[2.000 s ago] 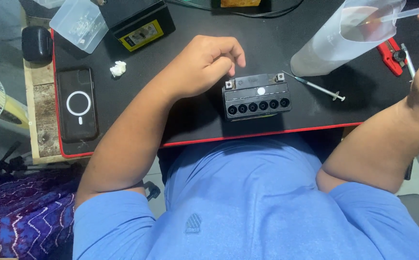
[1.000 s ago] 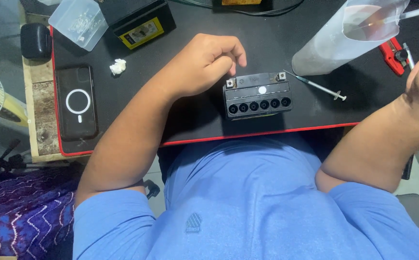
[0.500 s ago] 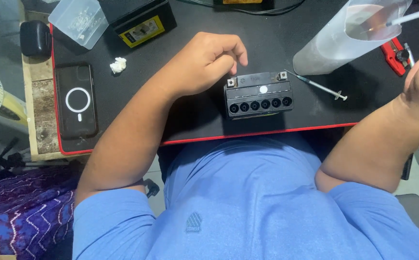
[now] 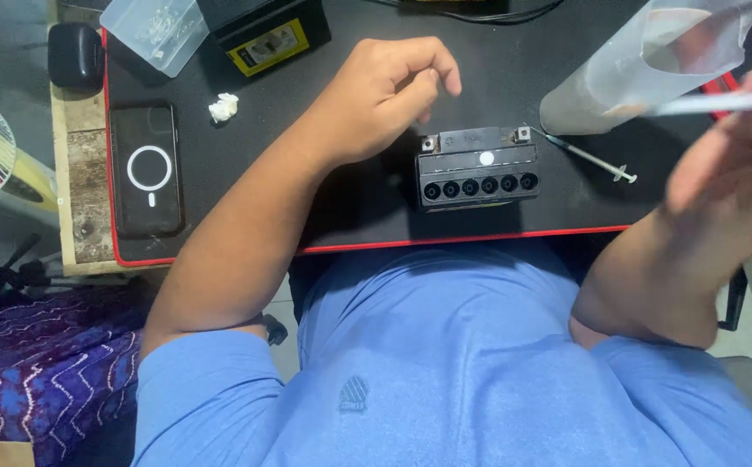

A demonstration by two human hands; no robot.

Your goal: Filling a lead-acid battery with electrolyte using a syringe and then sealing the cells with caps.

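Lowered since earlier, our right hand (image 4: 730,147) pinches a thin white rod (image 4: 722,102); our left hand (image 4: 385,95), curled empty, rests beside the black six-holed battery (image 4: 478,169) near the mat's red edge (image 4: 480,239).

Matt black plastic battery (image 4: 478,169), translucent plastic bottle (image 4: 644,65)

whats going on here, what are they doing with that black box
A person in a blue shirt sits at a black mat with a small black battery at its near edge, six round ports facing them. The left hand rests loosely curled beside it, holding nothing. The right hand is raised and blurred, holding a thin white rod near a clear plastic jug. A syringe lies beside the battery.
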